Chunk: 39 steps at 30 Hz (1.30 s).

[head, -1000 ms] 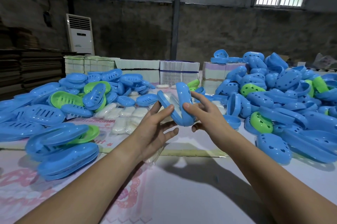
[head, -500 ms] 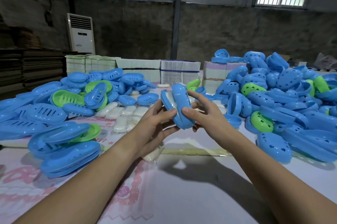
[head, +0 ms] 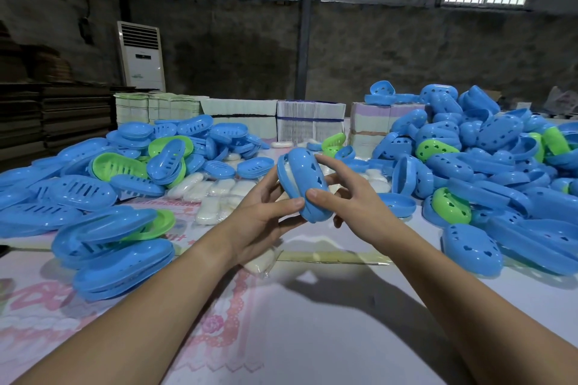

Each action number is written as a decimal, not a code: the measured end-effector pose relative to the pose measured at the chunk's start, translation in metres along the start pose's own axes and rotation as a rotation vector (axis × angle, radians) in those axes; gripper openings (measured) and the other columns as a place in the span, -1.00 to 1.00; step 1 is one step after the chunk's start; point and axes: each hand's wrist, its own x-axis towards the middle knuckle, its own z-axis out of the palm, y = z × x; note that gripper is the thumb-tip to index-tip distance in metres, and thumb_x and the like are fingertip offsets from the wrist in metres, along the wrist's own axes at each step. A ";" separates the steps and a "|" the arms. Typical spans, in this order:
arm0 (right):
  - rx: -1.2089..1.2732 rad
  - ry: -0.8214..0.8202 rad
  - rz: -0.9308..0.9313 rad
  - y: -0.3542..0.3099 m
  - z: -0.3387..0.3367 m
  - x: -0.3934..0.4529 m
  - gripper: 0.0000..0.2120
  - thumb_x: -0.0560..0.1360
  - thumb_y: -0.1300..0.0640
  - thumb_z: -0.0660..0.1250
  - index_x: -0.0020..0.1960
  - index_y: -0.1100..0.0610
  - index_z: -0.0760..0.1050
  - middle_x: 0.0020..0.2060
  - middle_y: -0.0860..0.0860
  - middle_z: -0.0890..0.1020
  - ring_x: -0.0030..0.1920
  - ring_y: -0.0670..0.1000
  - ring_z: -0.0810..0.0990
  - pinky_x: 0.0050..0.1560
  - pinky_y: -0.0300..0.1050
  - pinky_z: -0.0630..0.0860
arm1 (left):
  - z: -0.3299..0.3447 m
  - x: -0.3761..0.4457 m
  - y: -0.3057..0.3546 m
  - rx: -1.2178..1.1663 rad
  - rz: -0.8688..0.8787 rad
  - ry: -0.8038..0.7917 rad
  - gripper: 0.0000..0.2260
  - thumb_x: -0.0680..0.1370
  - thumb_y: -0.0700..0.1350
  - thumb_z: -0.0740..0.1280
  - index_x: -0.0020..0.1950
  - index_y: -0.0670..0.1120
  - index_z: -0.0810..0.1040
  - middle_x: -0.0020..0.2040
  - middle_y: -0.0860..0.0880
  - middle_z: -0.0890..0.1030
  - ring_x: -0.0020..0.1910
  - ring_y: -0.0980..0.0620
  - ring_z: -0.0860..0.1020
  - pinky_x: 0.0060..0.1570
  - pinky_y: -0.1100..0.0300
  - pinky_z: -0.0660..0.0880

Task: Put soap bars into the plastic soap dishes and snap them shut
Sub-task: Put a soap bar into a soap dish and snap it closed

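Both hands, left [head: 266, 215] and right [head: 350, 193], are gripping the dish [head: 305, 184] above the table [head: 312, 322]. Halves now nearly closed, wide apart a second ago; soap [head: 292, 176] seemingly inside.

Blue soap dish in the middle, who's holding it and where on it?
Both hands grip the blue soap dish above the table: the left hand at its near left edge, the right hand across its perforated lid.

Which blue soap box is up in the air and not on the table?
The blue soap dish gripped between the left hand and right hand. All the others lie in piles on the table.
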 end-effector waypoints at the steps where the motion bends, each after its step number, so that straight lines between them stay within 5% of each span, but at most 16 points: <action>1: 0.003 -0.005 -0.008 0.000 0.000 0.000 -0.53 0.40 -0.18 0.42 0.24 -0.49 0.37 -0.04 -0.15 0.55 -0.28 -0.11 0.54 -0.31 -0.17 0.56 | 0.000 0.000 0.000 -0.005 -0.004 0.002 -0.42 0.49 -0.29 0.38 0.50 -0.03 0.40 0.40 -0.22 0.53 0.33 -0.22 0.57 0.14 0.00 0.60; 7: 0.011 -0.037 -0.064 0.000 -0.002 0.000 -0.50 0.48 -0.04 0.44 0.31 -0.40 0.37 -0.12 -0.36 0.54 -0.32 -0.14 0.53 -0.29 -0.12 0.61 | -0.003 0.001 0.002 0.005 -0.005 0.008 -0.50 0.51 -0.22 0.39 0.45 -0.02 0.46 0.34 -0.20 0.59 0.26 -0.18 0.62 0.10 0.04 0.61; 16: 0.029 -0.013 -0.054 -0.003 0.001 -0.001 -0.44 0.49 0.01 0.42 0.43 -0.19 0.33 -0.19 -0.39 0.54 -0.35 -0.16 0.51 -0.28 -0.09 0.61 | -0.006 0.003 0.002 0.100 0.013 0.043 -0.49 0.49 -0.12 0.47 0.43 0.07 0.48 0.31 -0.14 0.62 0.24 -0.18 0.63 0.09 0.04 0.61; 20: 0.049 -0.021 -0.048 -0.003 0.001 -0.001 -0.40 0.41 -0.10 0.41 0.42 -0.20 0.33 -0.19 -0.36 0.55 -0.32 -0.15 0.55 -0.30 -0.13 0.61 | -0.007 0.004 0.000 0.139 0.048 0.062 -0.27 0.46 -0.10 0.52 0.50 0.33 0.29 0.33 -0.21 0.59 0.25 -0.23 0.62 0.11 -0.03 0.61; 25: 0.062 -0.052 -0.049 -0.002 -0.001 -0.002 -0.48 0.42 -0.07 0.41 0.34 -0.27 0.37 -0.18 -0.33 0.56 -0.35 -0.16 0.54 -0.34 -0.15 0.59 | -0.007 0.004 -0.001 0.188 0.047 0.046 -0.34 0.44 -0.06 0.54 0.43 0.40 0.40 0.37 -0.32 0.50 0.22 -0.22 0.64 0.09 -0.02 0.62; 30: 0.074 -0.087 0.017 -0.001 -0.003 -0.002 -0.50 0.38 -0.11 0.41 0.29 -0.30 0.39 0.01 0.04 0.51 -0.25 -0.01 0.57 -0.33 -0.15 0.58 | -0.004 0.004 -0.002 0.240 0.031 0.084 -0.30 0.34 0.02 0.58 0.40 0.42 0.43 0.36 -0.42 0.42 0.20 -0.26 0.64 0.07 -0.02 0.63; 36: 0.016 -0.087 0.025 -0.001 -0.007 0.000 -0.47 0.38 -0.20 0.50 0.26 -0.42 0.37 -0.03 -0.11 0.54 -0.30 -0.12 0.56 -0.25 -0.15 0.59 | 0.001 0.004 0.001 0.200 0.006 0.068 -0.23 0.39 -0.03 0.57 0.51 0.32 0.34 0.36 -0.40 0.47 0.24 -0.22 0.63 0.11 0.01 0.62; 39: -0.065 -0.090 0.092 -0.003 -0.009 0.000 -0.50 0.35 -0.34 0.38 0.24 -0.55 0.30 -0.04 -0.08 0.59 -0.18 -0.11 0.63 -0.25 -0.24 0.55 | 0.006 0.005 -0.001 0.231 -0.016 0.075 -0.31 0.51 -0.03 0.45 0.56 0.30 0.24 0.27 -0.21 0.64 0.26 -0.17 0.63 0.14 0.02 0.62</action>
